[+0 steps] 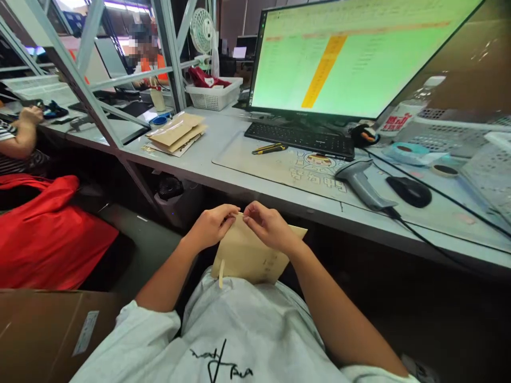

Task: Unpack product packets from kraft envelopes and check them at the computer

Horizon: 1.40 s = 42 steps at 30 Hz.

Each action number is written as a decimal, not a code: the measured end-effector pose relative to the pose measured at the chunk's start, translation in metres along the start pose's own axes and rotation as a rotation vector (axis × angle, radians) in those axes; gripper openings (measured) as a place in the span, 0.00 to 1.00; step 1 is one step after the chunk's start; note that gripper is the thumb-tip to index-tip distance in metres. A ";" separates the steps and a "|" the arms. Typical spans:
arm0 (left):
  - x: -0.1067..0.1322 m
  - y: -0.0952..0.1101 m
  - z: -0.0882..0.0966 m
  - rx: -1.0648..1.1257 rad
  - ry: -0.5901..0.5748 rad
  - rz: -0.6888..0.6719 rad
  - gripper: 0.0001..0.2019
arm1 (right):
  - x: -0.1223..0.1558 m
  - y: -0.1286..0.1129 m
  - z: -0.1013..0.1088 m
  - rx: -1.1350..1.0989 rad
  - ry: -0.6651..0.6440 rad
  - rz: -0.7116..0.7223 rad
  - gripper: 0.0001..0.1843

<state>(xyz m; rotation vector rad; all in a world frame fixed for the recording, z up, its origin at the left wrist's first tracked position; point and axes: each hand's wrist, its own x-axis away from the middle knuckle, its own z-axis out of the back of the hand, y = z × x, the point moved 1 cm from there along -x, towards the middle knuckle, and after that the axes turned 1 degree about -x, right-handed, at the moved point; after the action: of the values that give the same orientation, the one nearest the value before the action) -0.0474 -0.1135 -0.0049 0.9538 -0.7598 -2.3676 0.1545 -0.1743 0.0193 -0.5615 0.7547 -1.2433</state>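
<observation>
A tan paper envelope (247,255) rests on my lap, below the desk's front edge. My left hand (217,223) pinches its top edge near the upper left corner. Close beside it, my right hand (265,221) has its thumb and fingertips together on the same edge. A narrow pale strip (221,274) hangs at the envelope's lower left. Small printed marks show faintly on the right part of the envelope. Whatever lies exactly between the fingertips is too small to make out.
On the desk (191,165) lie a stack of envelopes (175,133), a yellow box cutter (270,149), a keyboard (299,139), a barcode scanner (365,183) and a mouse (409,191). A monitor (359,58) stands behind. A cardboard box (48,335) is at lower left; people sit further left.
</observation>
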 end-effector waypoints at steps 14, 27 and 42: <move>-0.001 0.004 0.008 0.022 -0.061 0.065 0.04 | -0.005 0.000 -0.016 0.164 0.081 -0.047 0.14; 0.002 -0.001 0.021 0.018 -0.152 0.168 0.08 | -0.017 -0.004 -0.031 0.295 0.061 -0.097 0.08; -0.002 -0.012 -0.024 -0.260 -0.051 0.313 0.03 | -0.005 -0.006 -0.027 0.410 0.132 -0.123 0.10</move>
<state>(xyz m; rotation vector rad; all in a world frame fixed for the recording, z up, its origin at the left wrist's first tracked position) -0.0315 -0.1109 -0.0261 0.6189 -0.5555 -2.1545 0.1293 -0.1699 0.0075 -0.1927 0.5569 -1.5125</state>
